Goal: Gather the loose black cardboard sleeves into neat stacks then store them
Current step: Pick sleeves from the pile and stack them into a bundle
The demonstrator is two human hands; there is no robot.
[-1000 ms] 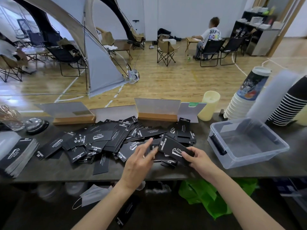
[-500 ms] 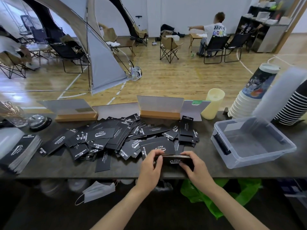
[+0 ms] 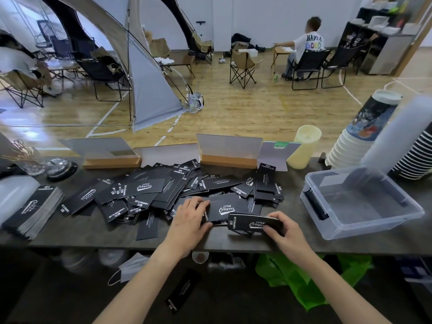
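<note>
While most of the black sleeves (image 3: 163, 190) are spread in a loose heap across the dark counter (image 3: 93, 232), a small stack (image 3: 253, 222) is gripped on edge by the right hand (image 3: 284, 230) near the counter's front edge, thumb and fingers pinched across it. The left hand (image 3: 190, 217) is laid on a single sleeve (image 3: 225, 208) at the near side of the heap, fingers curled over its left end; whether it is truly pinched or only pressed cannot be told. A finished stack (image 3: 35, 211) is seen at the far left, and the clear plastic bin (image 3: 364, 202) to the right appears empty.

Several risks are judged likely. The held stack could be fanned or dropped if the grip is loosened while another sleeve is slid in. Sleeves near the counter's edge could be swept off as the single sleeve is dragged; one sleeve (image 3: 181, 292) is already seen on the floor below. Misaligned edges could be locked in if the stack is not squared before being stored.
</note>
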